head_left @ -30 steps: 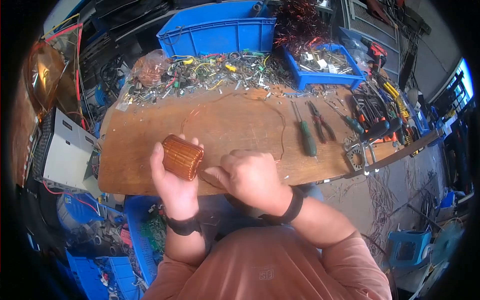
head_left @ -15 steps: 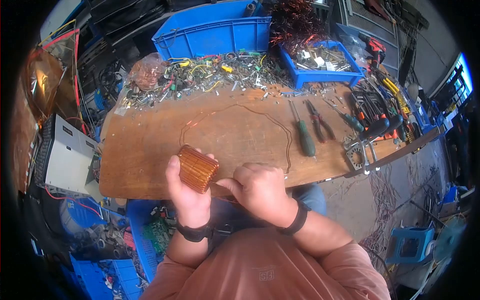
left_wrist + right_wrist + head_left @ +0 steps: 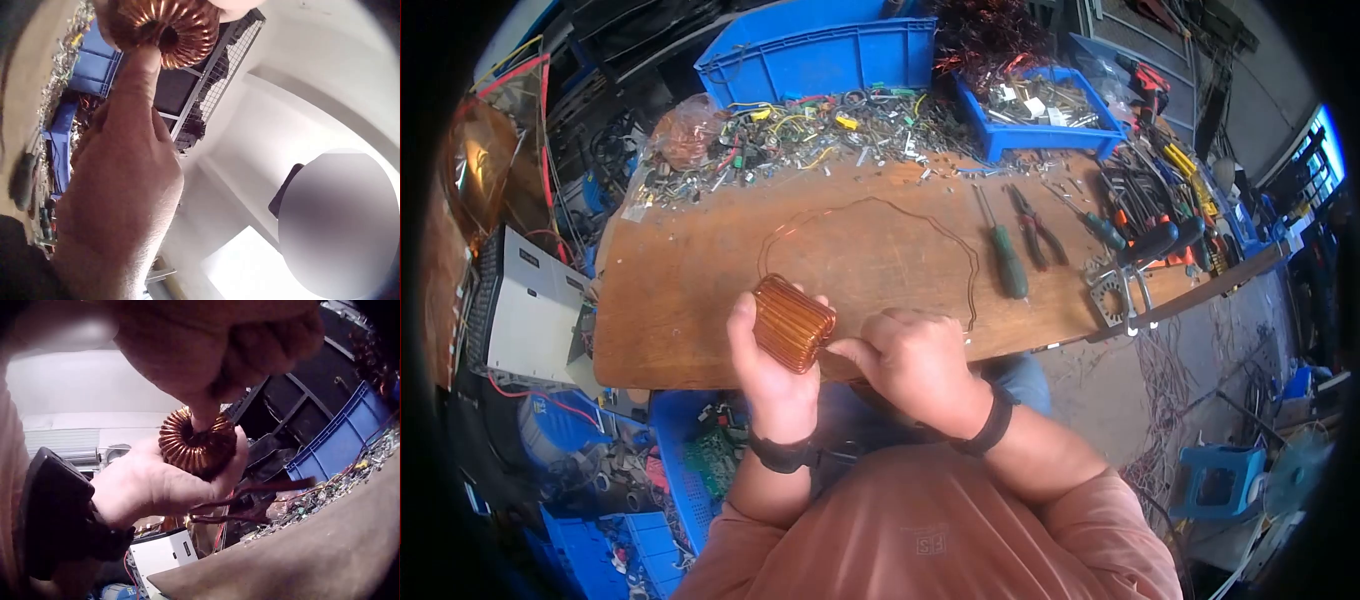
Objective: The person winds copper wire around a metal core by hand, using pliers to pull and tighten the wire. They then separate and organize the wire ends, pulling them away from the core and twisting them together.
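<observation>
A ring-shaped coil wound with copper wire [image 3: 793,322] sits in my left hand [image 3: 772,385], whose fingers and thumb hold it from around its outside. My right hand [image 3: 925,360] is just to the right of it, fingers curled and thumb out. In the left wrist view that thumb presses at the hole in the coil [image 3: 187,28]. The right wrist view has the thumb over the coil's hole [image 3: 199,453] too. I cannot tell whether the curled fingers hold wire. A doubled length of wire [image 3: 872,199] arcs over the wooden table beyond both hands.
On the table's right lie a screwdriver [image 3: 1007,262], pliers [image 3: 1037,230] and more tools. Small metal and wire scraps [image 3: 800,140] cover the back. Behind stands a large blue crate [image 3: 830,60], with a blue tray [image 3: 1050,138] at the back right.
The left hand and coil have moved right from a second ago, and the right hand a little the same way. The coil stays in the left hand.
</observation>
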